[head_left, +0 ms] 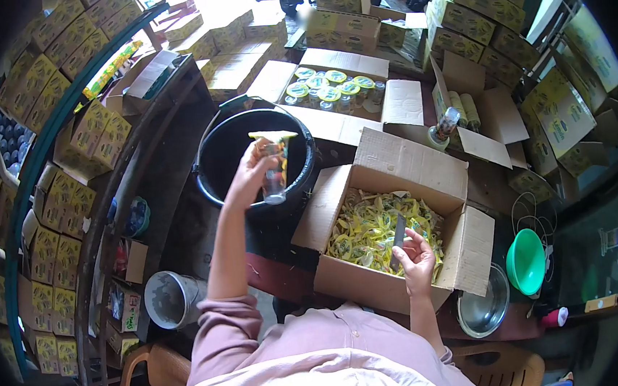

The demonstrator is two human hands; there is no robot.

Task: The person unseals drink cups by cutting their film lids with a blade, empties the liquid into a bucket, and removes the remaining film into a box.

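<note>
My left hand (250,170) is closed around a clear plastic jar (274,185) held over the near rim of a black bucket (211,190). A pale yellow piece (273,135) shows at the jar's top; I cannot tell whether it is a label or a wrapper. In my right hand (417,258) is a dark flat strip like a blade (399,238), pinched between thumb and fingers. That hand is above an open cardboard box (363,279), which holds many small yellow wrapped packets (369,224).
Behind the bucket, an open carton (329,122) holds jars with yellow-green lids (330,93). One filled jar (445,126) stands right of it. A green bowl (526,261) and metal basin (481,310) lie at right, a grey bucket (168,300) at left. Stacked cartons (87,138) flank both sides.
</note>
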